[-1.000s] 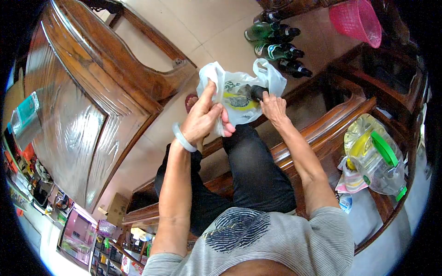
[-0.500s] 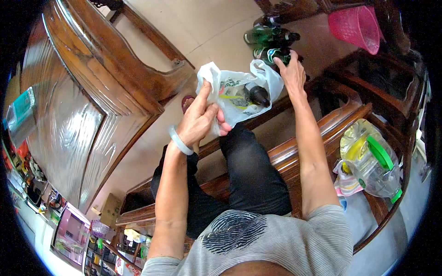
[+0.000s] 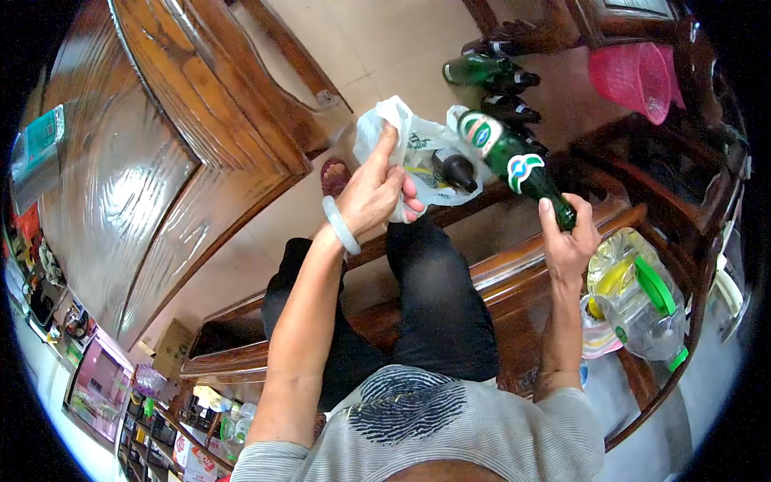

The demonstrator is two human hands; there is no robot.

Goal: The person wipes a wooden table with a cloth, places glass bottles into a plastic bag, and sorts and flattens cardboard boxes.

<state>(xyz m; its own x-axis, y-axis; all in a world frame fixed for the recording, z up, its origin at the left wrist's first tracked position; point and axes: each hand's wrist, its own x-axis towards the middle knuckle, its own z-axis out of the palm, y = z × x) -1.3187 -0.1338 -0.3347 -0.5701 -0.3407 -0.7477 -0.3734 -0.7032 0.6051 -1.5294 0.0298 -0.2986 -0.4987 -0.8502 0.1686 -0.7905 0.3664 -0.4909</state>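
My left hand [image 3: 375,189] is closed on the rim of a white plastic bag [image 3: 375,124], holding its mouth open. Inside the bag lies a dark bottle [image 3: 456,172], its neck pointing to the lower right. My right hand [image 3: 572,238] grips a green glass bottle [image 3: 506,153] by the neck. That bottle is tilted, with its labelled base at the right edge of the bag. I cannot tell whether it touches the bag. Several other bottles stand or lie on the floor beyond, among them a green bottle [image 3: 475,71].
A pink basket [image 3: 630,76] is at the upper right. A large clear jug [image 3: 638,301] with a green handle lies on the wooden bench [image 3: 514,281] at my right. To my left is a polished wooden table [image 3: 144,185]. A slipper [image 3: 334,178] shows beneath the left arm.
My right hand has lifted a green bottle from the group on the floor and drawn it back toward me, to the right of the bag. My left hand still holds the bag.
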